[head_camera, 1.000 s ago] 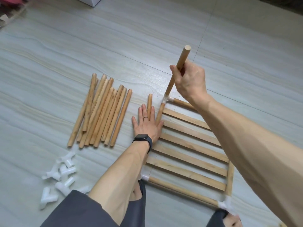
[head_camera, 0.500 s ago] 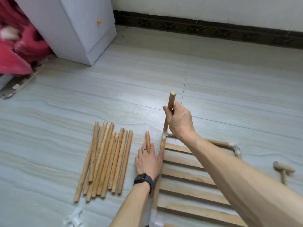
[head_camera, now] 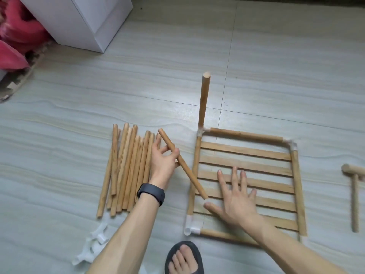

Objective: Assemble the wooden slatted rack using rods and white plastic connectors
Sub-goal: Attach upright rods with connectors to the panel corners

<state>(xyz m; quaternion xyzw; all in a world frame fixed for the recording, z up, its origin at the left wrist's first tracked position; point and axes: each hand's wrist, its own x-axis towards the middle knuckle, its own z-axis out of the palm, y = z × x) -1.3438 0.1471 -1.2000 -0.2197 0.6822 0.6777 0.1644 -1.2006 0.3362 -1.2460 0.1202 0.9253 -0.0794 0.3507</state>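
Note:
The wooden slatted rack (head_camera: pixel 246 167) lies flat on the floor, framed by rods joined with white corner connectors. One rod (head_camera: pixel 204 99) stands upright in the far-left connector (head_camera: pixel 200 132). My left hand (head_camera: pixel 164 161) pinches a short loose rod (head_camera: pixel 182 163), held slanted just left of the rack. My right hand (head_camera: pixel 237 192) lies flat with spread fingers on the slats. The near-left connector (head_camera: pixel 189 227) has an open socket facing up.
A pile of spare rods (head_camera: pixel 126 169) lies left of my left hand. Loose white connectors (head_camera: pixel 92 246) sit near my left forearm. A small wooden mallet (head_camera: pixel 354 194) lies at the right. A white cabinet (head_camera: pixel 79 20) stands at the back left. My sandalled foot (head_camera: pixel 183 258) is below the rack.
My right hand let go of the upright rod and came down flat on the slats. My left hand left the rack's side and picked up the short rod.

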